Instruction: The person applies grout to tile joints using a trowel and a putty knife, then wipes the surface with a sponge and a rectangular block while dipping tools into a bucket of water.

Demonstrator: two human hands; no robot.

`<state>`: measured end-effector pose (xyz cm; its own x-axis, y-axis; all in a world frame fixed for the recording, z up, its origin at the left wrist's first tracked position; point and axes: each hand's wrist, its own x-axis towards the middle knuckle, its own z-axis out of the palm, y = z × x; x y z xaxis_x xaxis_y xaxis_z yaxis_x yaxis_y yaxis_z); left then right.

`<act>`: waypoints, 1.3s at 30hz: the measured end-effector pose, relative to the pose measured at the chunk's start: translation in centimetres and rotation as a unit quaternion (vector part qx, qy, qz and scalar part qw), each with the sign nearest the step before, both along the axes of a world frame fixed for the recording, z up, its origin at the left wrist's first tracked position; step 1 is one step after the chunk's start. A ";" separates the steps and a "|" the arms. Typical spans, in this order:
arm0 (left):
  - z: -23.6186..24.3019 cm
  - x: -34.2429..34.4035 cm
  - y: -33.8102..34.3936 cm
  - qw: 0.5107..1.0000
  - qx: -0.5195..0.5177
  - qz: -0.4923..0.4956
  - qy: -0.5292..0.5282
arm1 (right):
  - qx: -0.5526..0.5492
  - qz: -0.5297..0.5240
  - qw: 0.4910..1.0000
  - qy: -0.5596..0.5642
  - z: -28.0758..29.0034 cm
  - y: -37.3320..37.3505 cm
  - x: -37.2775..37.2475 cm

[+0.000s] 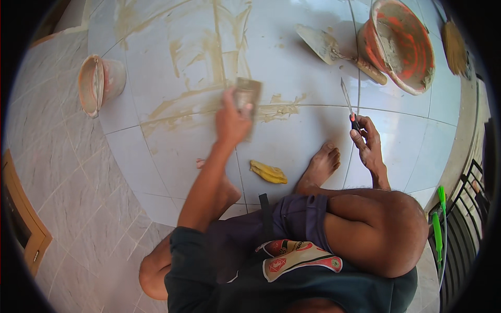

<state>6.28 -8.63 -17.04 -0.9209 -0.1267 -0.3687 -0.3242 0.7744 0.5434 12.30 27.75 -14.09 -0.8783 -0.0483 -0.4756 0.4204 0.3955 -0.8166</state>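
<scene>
My left hand (233,124) is closed on a flat rectangular grout float (249,94), brownish and smeared by motion. The float rests over a tile joint streaked with tan grout (279,110). Above my right foot, my right hand (369,141) grips the black and red handle of a slim pointed knife (346,96), its blade aimed away from me. A folded yellow cloth (269,171) lies on the white tiles (292,136) between my feet.
At the far right stands a cement-coated orange bucket (368,44), with a pointed trowel (319,43) beside it. A smaller bucket (114,81) stands at left. Beyond the large bucket is a straw-coloured brush head (454,48). Black metal bars (462,227) are at lower right.
</scene>
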 end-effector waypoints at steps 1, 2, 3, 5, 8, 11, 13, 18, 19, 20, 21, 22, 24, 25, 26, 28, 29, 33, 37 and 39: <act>0.5 -0.3 4.1 0.996 0.049 -0.024 -0.069 | 0.006 -0.009 1.000 0.003 0.1 0.7 0.3; -0.8 1.1 6.2 0.997 0.032 -0.060 0.035 | -0.006 -0.017 1.000 0.006 -0.7 0.1 0.6; -2.0 1.4 9.4 0.983 0.037 -0.104 0.144 | 0.007 -0.033 0.999 0.015 0.2 0.6 0.7; -2.4 0.9 15.0 0.988 0.021 -0.116 0.103 | 0.015 -0.057 0.998 0.021 0.4 1.4 1.8; -1.9 -1.4 19.0 0.987 0.128 -0.019 0.099 | -0.005 -0.094 0.996 0.009 0.7 2.0 2.4; -1.3 -2.6 19.8 0.968 0.242 0.058 0.034 | -0.030 -0.115 0.993 0.006 1.5 2.1 2.7; -0.6 -2.3 18.3 0.962 0.268 0.061 -0.006 | -0.058 -0.135 0.989 -0.010 2.1 2.2 2.6; 1.7 -2.8 10.1 0.742 0.598 0.273 -0.133 | 0.000 -0.033 0.996 0.083 2.4 1.2 0.2; 1.7 -2.8 7.9 0.705 0.637 0.286 -0.124 | -0.007 -0.030 0.996 0.086 2.7 0.5 -0.3; 1.8 -3.1 6.9 0.660 0.682 0.292 -0.118 | 0.014 -0.015 0.996 0.089 3.5 0.5 -1.0; 2.1 -3.2 5.6 0.664 0.678 0.294 -0.109 | 0.024 0.005 0.996 0.090 3.6 0.1 -1.6; 2.3 -3.3 4.6 0.655 0.689 0.295 -0.098 | 0.032 0.020 0.993 0.115 3.7 -0.1 -2.1; 3.0 -3.5 3.9 0.641 0.698 0.310 -0.078 | 0.030 0.041 0.987 0.150 4.6 -0.2 -2.9; 3.2 -3.8 3.8 0.638 0.701 0.309 -0.075 | 0.036 0.057 0.981 0.181 5.4 -0.1 -3.3; 3.1 -3.3 2.9 0.628 0.710 0.311 -0.073 | 0.027 0.062 0.982 0.178 5.6 -0.7 -3.5; 2.8 -2.7 2.0 0.616 0.720 0.313 -0.072 | 0.038 0.121 0.965 0.230 6.1 -2.1 -4.2; 2.6 -2.5 1.8 0.605 0.730 0.312 -0.062 | 0.039 0.121 0.965 0.228 6.1 -2.3 -4.3; 3.6 -2.3 2.9 0.621 0.727 0.294 -0.019 | 0.083 0.193 0.928 0.307 6.2 -3.4 -5.4; 5.0 -0.8 4.5 0.651 0.712 0.261 -0.034 | 0.074 0.196 0.919 0.333 4.8 -5.4 -7.9; 5.6 0.1 5.4 0.667 0.696 0.262 -0.048 | 0.064 0.193 0.915 0.349 4.2 -6.8 -9.5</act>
